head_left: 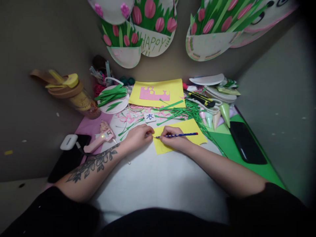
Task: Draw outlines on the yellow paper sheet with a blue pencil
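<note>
My right hand (172, 136) is closed round a blue pencil (184, 134), whose tip rests on the left part of a yellow paper sheet (190, 130) lying on the white table top (158, 177). My left hand (139, 135), fingers curled, presses down at the sheet's left edge. Whether anything is in it I cannot make out. A small white tile with a blue character (149, 117) lies just beyond the hands.
A pink glue gun (101, 138) lies left of my left hand. Behind are a larger yellow sheet with a pink crown shape (154, 93), green paper strips (182, 113), a paper plate with green strips (112, 98), paper cones (217, 117), a black phone (247, 143) and wall paper-plate tulip crafts (148, 29).
</note>
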Action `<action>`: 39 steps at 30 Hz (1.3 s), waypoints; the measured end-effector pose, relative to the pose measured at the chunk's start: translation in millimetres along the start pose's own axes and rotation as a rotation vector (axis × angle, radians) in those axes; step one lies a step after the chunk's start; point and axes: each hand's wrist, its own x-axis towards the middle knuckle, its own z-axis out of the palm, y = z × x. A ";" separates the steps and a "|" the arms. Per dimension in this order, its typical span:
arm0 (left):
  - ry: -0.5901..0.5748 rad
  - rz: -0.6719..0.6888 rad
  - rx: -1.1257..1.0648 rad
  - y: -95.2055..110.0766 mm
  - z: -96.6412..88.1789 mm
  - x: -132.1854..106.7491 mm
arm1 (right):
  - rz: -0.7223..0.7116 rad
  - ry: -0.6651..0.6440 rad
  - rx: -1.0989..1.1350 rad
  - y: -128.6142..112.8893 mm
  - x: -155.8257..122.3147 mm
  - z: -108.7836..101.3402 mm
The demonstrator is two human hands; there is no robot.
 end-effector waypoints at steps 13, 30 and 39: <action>0.000 0.001 -0.026 -0.2 0.1 -0.2 | -0.003 -0.009 0.000 2.6 -0.3 0.2; 0.001 -0.009 -0.018 0.6 -0.3 -0.2 | 0.002 -0.037 0.024 0.7 -0.2 -1.6; -0.001 0.000 -0.011 -1.3 0.8 0.0 | -0.006 -0.057 0.038 1.1 0.3 -2.4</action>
